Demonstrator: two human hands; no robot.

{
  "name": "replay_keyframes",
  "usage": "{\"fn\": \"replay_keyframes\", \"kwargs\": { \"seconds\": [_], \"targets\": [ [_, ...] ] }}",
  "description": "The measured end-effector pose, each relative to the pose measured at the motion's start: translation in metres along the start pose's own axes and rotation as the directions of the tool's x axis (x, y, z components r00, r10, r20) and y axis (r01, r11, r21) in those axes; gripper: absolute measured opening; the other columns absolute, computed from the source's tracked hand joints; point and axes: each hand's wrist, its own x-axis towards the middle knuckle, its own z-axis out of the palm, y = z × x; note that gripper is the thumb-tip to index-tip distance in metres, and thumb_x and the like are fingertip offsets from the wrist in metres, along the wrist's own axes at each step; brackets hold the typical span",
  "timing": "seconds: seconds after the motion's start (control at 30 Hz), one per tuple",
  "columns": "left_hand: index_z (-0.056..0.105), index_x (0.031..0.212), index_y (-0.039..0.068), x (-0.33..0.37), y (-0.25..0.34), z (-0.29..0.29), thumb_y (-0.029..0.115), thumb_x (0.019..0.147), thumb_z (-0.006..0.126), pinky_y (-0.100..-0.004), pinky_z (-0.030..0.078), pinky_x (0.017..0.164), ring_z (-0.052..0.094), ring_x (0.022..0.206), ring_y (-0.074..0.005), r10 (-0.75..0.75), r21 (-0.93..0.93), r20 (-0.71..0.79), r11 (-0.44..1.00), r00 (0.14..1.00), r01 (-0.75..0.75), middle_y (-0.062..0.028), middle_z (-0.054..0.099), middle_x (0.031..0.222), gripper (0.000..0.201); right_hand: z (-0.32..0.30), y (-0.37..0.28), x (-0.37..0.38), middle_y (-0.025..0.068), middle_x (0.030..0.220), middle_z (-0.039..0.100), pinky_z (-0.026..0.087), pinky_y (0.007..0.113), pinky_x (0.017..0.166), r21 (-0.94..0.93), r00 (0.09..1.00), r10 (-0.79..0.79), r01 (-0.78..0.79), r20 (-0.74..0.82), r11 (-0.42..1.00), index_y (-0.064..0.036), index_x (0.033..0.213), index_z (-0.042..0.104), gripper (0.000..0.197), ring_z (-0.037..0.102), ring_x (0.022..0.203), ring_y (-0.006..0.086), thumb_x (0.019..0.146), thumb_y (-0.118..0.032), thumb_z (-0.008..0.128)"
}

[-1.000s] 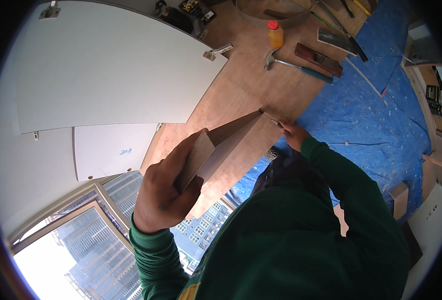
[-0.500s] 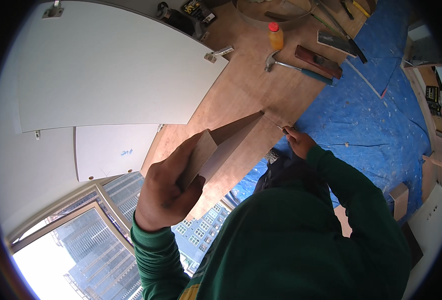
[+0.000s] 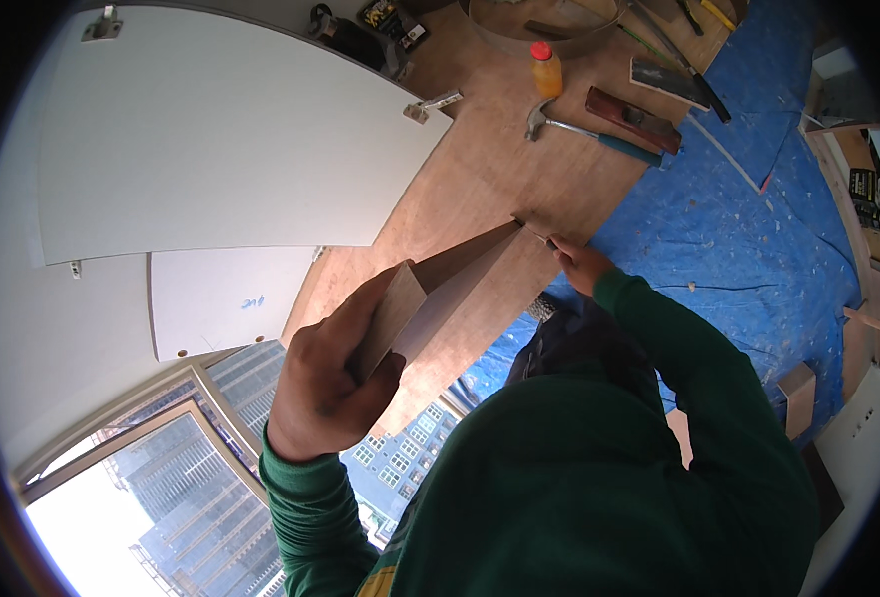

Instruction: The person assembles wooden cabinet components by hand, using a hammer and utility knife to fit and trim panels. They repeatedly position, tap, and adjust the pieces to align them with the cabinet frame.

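Apparently for steadiness, left hand [image 3: 325, 383] is gripping the wooden piece [image 3: 393, 316] at its near left end, the far end seemingly bearing on the surface [image 3: 489, 169]. Right hand [image 3: 581, 267] is pinching a slim tool [image 3: 549, 243] between fingers, aiming it left toward that far end.

From my station I see a long-sleeved, dark green top [image 3: 559, 478], plain over the front, with a small yellow patch [image 3: 380, 580] low on the left. The left sleeve [image 3: 305, 512] gathers in creases behind its cuff; the right sleeve [image 3: 688, 348] looks smoother to me. Left hand [image 3: 325, 388] and right hand [image 3: 581, 267] are bare. I also make out dark trousers [image 3: 589, 343] and a speckled, greyish shoe [image 3: 541, 306], partly hidden.
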Motion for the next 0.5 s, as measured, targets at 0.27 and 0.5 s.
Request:
{"fn": "replay_keyframes", "kwargs": {
  "seconds": [0.27,0.5],
  "targets": [
    [0.052,0.150,-0.001,0.001,-0.004,0.002,-0.003,0.080,0.068,-0.0366,0.056,0.065,0.074,0.067,-0.0311,0.063,0.003,-0.036,0.998,0.997,-0.063,-0.0214,0.069,0.081,0.072,-0.005,0.008,-0.006,0.0284,0.125,0.069,0.054,0.049,0.098,-0.003,1.000,0.017,-0.017,0.016,1.000,-0.0083,0.150,0.054,0.046,0.068,0.115,0.0446,0.107,-0.023,0.053],
    [0.051,0.151,-0.002,0.001,-0.009,-0.001,-0.004,0.080,0.067,-0.0364,0.055,0.064,0.073,0.065,-0.0311,0.075,0.001,-0.019,0.997,0.997,-0.075,-0.0198,0.068,0.078,0.072,-0.016,0.010,-0.034,0.0273,0.120,0.071,0.055,0.050,0.095,-0.046,0.999,0.026,-0.024,0.030,0.999,-0.0084,0.154,0.051,0.048,0.070,0.109,0.0440,0.108,-0.024,0.051]
  ]
}}
